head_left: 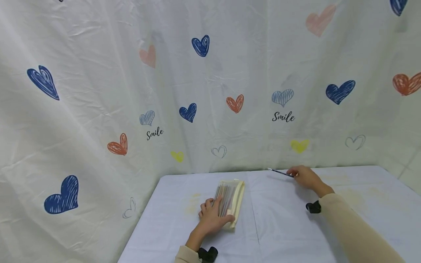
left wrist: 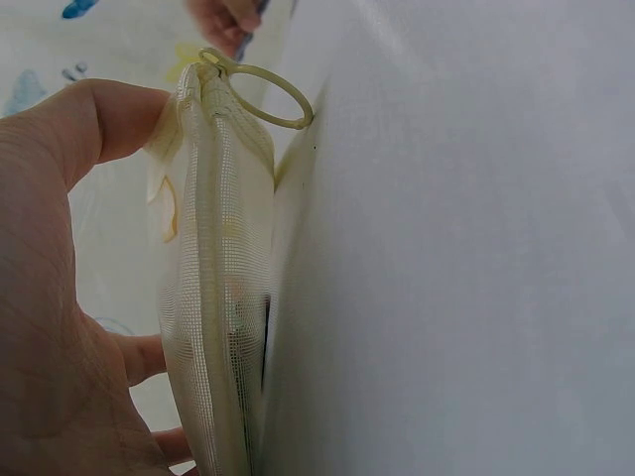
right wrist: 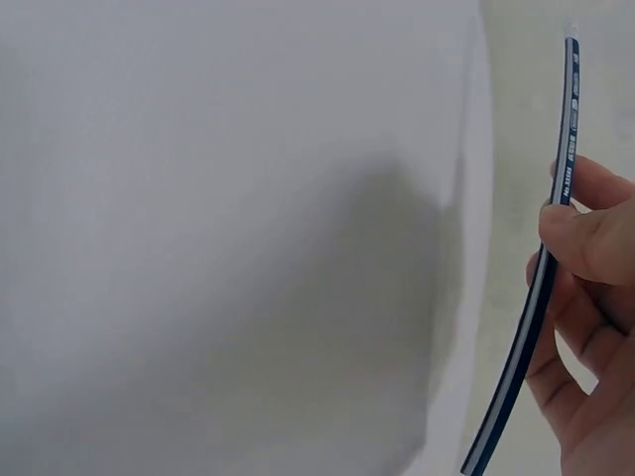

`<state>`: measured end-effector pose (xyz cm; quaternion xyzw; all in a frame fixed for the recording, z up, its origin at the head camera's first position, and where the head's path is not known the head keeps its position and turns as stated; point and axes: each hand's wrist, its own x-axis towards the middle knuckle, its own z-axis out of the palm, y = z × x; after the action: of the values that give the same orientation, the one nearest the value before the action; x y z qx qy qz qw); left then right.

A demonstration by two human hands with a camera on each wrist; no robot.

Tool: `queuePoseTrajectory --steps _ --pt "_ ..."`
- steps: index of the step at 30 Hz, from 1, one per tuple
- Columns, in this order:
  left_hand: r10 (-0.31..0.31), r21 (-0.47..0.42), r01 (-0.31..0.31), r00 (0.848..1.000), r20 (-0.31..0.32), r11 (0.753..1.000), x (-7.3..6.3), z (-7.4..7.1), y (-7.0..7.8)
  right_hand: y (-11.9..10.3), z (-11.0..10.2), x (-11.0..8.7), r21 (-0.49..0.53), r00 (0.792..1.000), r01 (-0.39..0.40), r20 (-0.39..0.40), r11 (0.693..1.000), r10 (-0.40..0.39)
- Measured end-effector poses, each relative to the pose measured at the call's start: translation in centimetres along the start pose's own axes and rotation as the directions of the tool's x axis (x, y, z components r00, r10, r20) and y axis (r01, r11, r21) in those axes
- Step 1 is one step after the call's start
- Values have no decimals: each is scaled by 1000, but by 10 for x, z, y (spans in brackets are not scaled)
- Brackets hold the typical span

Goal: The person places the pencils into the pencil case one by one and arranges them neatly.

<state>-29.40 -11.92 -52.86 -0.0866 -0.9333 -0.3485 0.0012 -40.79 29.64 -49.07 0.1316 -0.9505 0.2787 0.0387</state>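
My left hand [head_left: 212,218] lies across a cream mesh zip pouch [head_left: 236,204] on the white table, fingers spread over its upper face. Several slim, stick-like things show through its clear window. In the left wrist view, the thumb touches the corner of the pouch [left wrist: 223,258] beside a cream pull ring [left wrist: 283,99]. Off to the right, near the table's back edge, my right hand [head_left: 306,178] pinches a pencil [head_left: 279,172] between thumb and fingers. Dark blue and white stripes with small white print run along the pencil [right wrist: 567,129]; its far tip is pale.
A white cloth covers the table [head_left: 273,215], creased between the two hands. Close behind its back edge hangs a pale curtain [head_left: 243,73] printed with hearts and "Smile". Dark camera mounts [head_left: 313,207] sit at both wrists.
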Motion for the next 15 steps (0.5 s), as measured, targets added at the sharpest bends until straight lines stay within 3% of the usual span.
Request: queuePoseTrajectory --steps 8,15 --pt "3 -5 -2 1000 7 1000 1 0 -1 -24 -3 1 96 1000 18 -12 995 -17" --pt "9 -7 -9 1000 5 1000 1 0 -1 -33 5 4 188 1000 -17 8 982 16"
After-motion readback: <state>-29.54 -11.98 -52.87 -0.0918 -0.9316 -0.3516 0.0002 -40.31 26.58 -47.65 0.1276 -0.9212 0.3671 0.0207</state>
